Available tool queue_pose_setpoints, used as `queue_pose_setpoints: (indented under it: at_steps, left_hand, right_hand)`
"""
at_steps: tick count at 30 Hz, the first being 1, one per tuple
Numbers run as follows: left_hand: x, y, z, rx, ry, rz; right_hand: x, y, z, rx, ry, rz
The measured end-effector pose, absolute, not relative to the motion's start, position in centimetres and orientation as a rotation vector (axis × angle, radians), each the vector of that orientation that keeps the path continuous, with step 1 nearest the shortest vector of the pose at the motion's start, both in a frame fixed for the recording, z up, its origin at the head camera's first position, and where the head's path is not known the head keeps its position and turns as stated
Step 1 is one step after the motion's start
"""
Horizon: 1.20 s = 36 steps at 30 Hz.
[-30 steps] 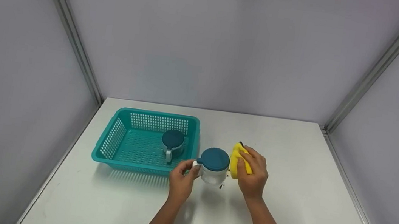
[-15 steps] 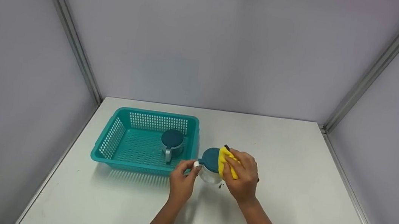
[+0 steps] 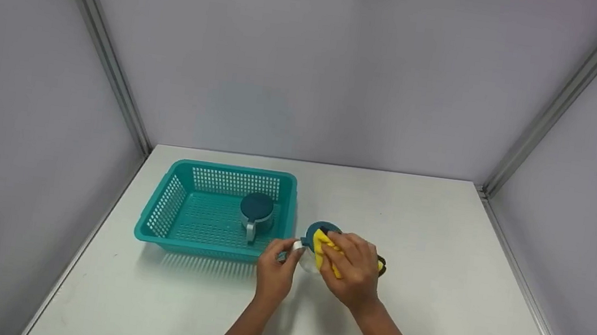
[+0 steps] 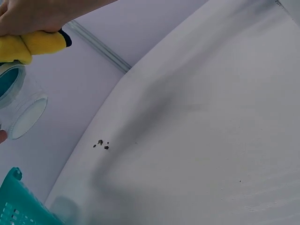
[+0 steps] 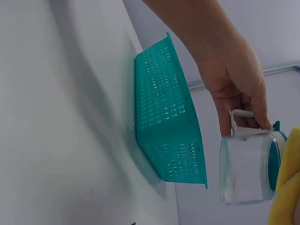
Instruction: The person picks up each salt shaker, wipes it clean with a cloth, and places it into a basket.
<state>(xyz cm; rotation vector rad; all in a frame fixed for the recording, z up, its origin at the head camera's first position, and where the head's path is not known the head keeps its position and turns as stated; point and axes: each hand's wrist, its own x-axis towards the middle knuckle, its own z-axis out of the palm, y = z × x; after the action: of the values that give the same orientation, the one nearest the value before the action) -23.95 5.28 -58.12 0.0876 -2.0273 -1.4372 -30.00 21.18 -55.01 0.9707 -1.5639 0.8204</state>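
Note:
My left hand point(image 3: 274, 275) holds a clear jar point(image 5: 246, 166) by its white handle point(image 5: 241, 114), raised above the table. The jar has a dark teal lid point(image 3: 318, 228). A yellow cloth point(image 3: 321, 247) with a dark edge is bunched in my right hand point(image 3: 357, 271), which grips it against the lid and the jar's right side. The cloth and hand cover much of the jar in the head view. From the left wrist, the cloth point(image 4: 44, 42) shows at the jar's lid end. A second lidded jar point(image 3: 257, 207) stands inside the teal basket point(image 3: 197, 247).
The basket sits left of my hands on the white table point(image 3: 428, 223). Several dark crumbs point(image 4: 101, 143) lie on the tabletop below the raised jar. Grey walls point(image 3: 311, 66) enclose the table at the back and sides.
My right hand has brought the cloth leftward from beside the jar onto its lid and side. The left hand and jar have barely shifted; the basket stays put.

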Motion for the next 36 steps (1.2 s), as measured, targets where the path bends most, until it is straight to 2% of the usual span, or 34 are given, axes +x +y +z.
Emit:
queue_pose_setpoints:
  at_steps: [8, 23, 36]
  left_hand:
    - [-24.2, 5.6, -58.6, 0.092, -2.026, -1.386]
    - [-24.3, 5.1, -58.4, 0.241, -1.967, -1.585]
    - [-24.3, 5.2, -58.0, 0.264, -2.009, -1.556]
  right_hand:
    - [-28.8, 19.8, -55.7, 1.036, -1.585, 0.602]
    - [-30.3, 21.3, -57.3, 0.997, -1.403, 0.631]
    - [-29.2, 20.7, -57.1, 1.017, -1.364, 0.569]
